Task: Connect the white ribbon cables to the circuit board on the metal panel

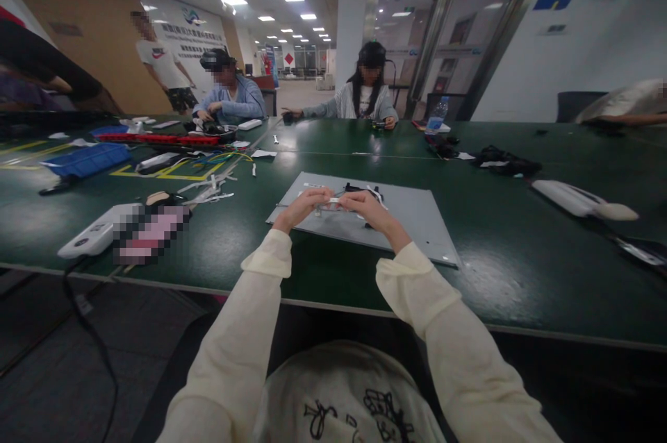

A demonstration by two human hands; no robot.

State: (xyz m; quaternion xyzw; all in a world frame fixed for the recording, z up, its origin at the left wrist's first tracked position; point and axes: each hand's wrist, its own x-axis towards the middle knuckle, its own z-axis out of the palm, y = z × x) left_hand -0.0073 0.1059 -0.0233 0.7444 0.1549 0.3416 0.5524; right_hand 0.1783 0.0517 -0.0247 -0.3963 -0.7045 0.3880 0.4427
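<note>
Both hands are close together above a grey panel [411,221] that lies on the green table. My left hand [308,205] is closed, its fingertips pinching one end of a small white strip [334,201]. The other end of this strip is between the closed fingers of my right hand [369,210]. Just behind my right hand, a black part [359,188] and a curved white piece [376,194] rest on the panel, partly hidden by the fingers.
On the green table [250,221], a white power bank [96,231] and pink item [153,231] lie left, near a blue tray [88,160]. White strips are scattered beyond. A bottle [436,115] and white device [573,200] are right. Several people are around.
</note>
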